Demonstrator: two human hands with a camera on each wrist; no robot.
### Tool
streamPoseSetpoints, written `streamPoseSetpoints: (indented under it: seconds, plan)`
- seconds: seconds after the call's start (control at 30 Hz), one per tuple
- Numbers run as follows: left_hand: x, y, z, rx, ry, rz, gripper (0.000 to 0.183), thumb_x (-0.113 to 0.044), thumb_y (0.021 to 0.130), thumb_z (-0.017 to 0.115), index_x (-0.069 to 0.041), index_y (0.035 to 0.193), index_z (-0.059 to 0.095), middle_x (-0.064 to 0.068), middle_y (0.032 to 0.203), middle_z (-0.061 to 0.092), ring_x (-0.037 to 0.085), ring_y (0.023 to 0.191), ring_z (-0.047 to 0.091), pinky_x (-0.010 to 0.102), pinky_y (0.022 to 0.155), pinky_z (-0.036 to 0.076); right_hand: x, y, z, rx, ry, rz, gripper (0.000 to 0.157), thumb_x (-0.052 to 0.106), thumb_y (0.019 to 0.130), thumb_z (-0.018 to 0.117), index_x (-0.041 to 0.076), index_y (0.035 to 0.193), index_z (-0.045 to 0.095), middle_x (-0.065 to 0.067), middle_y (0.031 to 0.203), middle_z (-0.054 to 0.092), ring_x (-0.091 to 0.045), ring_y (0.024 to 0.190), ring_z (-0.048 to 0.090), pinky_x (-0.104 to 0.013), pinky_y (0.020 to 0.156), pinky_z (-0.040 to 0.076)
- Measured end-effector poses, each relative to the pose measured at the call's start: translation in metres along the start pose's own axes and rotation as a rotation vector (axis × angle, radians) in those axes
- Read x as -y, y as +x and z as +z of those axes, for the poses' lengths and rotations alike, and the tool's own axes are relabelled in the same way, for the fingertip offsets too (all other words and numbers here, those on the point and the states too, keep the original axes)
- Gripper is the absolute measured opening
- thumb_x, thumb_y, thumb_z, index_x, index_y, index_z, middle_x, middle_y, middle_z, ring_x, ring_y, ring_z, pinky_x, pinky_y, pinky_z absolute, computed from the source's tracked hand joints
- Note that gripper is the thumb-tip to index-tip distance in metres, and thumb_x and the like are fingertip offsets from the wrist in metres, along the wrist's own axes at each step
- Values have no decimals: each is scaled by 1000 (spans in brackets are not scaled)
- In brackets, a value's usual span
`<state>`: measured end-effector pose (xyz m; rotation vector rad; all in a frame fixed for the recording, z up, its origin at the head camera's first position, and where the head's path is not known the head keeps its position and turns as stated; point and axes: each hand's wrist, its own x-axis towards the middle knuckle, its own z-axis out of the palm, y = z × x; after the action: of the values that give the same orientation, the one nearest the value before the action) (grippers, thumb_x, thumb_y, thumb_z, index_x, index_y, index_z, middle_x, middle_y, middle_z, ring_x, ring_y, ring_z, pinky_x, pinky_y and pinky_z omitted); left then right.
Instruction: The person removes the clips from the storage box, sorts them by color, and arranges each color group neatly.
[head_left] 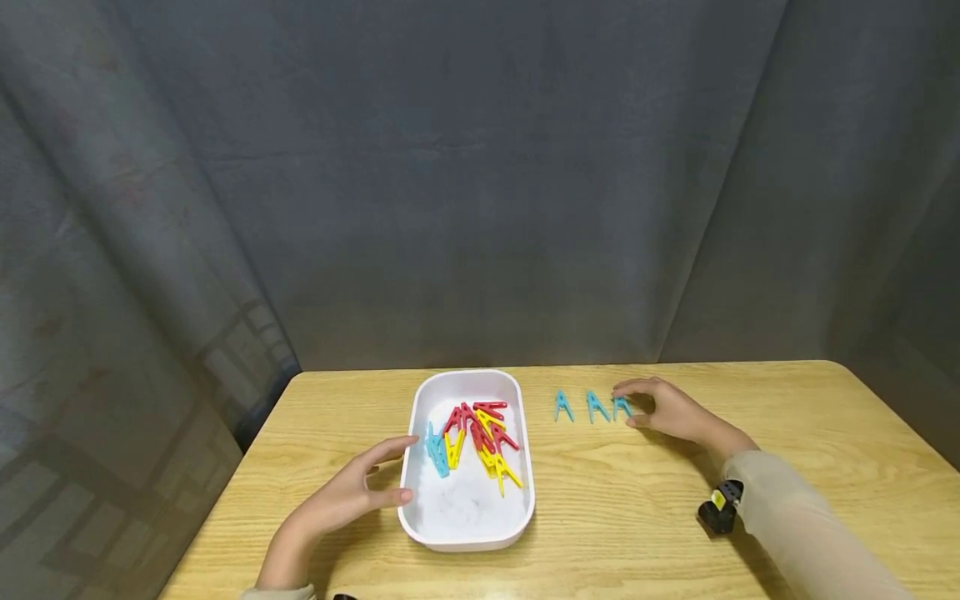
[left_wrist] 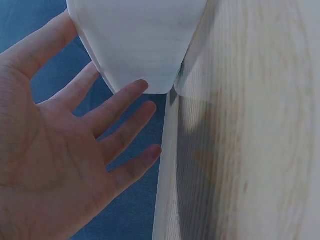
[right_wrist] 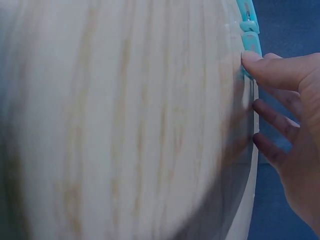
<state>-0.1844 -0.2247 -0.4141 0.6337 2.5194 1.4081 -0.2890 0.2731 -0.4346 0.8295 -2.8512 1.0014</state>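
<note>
My right hand has its thumb and index finger at the two ends of a blue clothespin, pinching it at the table. In the right wrist view the thumb presses on that clothespin. To its left stand two more blue clothespins, a middle one and a left one, forming a row. My left hand rests spread at the left rim of a white tray. Straight fingers touch the tray's side in the left wrist view. Inside lie blue clothespins, with several red and yellow ones.
The wooden table runs back to a grey curtain. Another stretch of curtain hangs along the left. A small black camera sits at my right wrist.
</note>
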Motion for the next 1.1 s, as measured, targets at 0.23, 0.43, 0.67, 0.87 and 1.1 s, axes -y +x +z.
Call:
streamPoseSetpoints:
  seconds: [0.23,0.43,0.67,0.87,1.1]
  plan:
    - [0,0,-1,4,7,-5,64,-22,89,76,-10,145,48,13,149,46,44,136,37,69,106,27,5,-4,-7,-12,27,1,46,8,84,79,-2,126,63,-28,134,54,-49,124,48,-63,101,40]
    - [0,1,0,4,3,-2,64,-22,89,76,-8,145,47,13,149,46,45,136,37,70,106,27,10,-6,-12,-40,28,-42,44,1,83,78,-5,124,63,-27,132,56,-48,119,52,-62,97,44]
    - [0,1,-1,7,-13,-7,65,-21,89,75,-7,145,47,14,149,46,45,136,37,70,105,27,25,-5,-14,-61,0,-72,43,-2,82,77,-2,123,65,-23,130,60,-46,120,53,-62,95,44]
    - [0,2,-1,11,-13,-17,66,-22,89,76,-7,146,46,14,149,45,45,136,37,70,106,26,43,-7,-14,-61,-10,-64,43,2,83,78,1,125,65,-19,130,60,-45,122,51,-63,98,42]
    - [-1,1,-1,6,-13,-27,66,-22,89,76,-7,146,47,14,149,46,44,136,37,70,106,26,63,-8,-9,-57,18,-41,43,6,85,77,7,126,66,-16,131,59,-44,124,48,-64,98,41]
